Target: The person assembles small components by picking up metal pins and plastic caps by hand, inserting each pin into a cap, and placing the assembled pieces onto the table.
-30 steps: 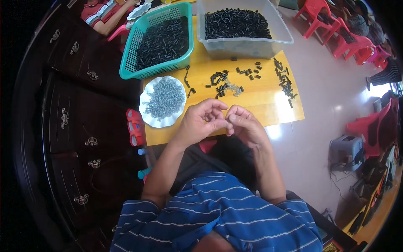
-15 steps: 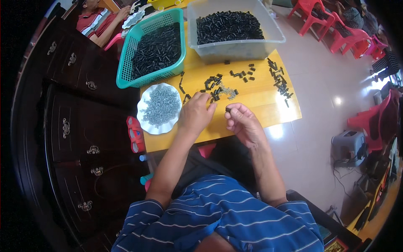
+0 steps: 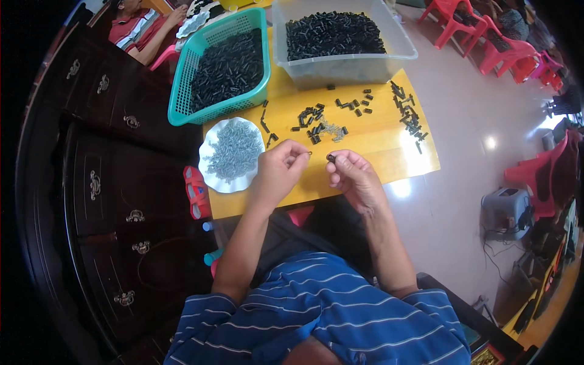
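Observation:
Over the near part of the yellow table [image 3: 377, 140], my left hand [image 3: 281, 171] is closed in a pinch. A tiny part [image 3: 310, 152] sticks out from its fingertips, too small to name. Facing it a short gap away, my right hand [image 3: 359, 177] pinches a short black tube [image 3: 331, 158] between thumb and fingers. Just beyond both hands lie loose black tubes [image 3: 314, 135] beside a little heap of small clear pieces [image 3: 332, 129]. Left of my left hand stands a white scalloped plate [image 3: 207, 176] heaped with small clear pieces [image 3: 233, 150].
A green basket [image 3: 177, 100] and a translucent bin [image 3: 340, 68], both full of black parts, stand at the back. More black pieces [image 3: 409, 114] lie along the right edge. Dark drawers [image 3: 100, 201] rise at left. Another person [image 3: 139, 30] sits far left; red chairs [image 3: 453, 24] stand far right.
My left hand has drawn back from the loose black tubes and now holds a tiny part in its fingertips. My right hand keeps the black tube in nearly the same place.

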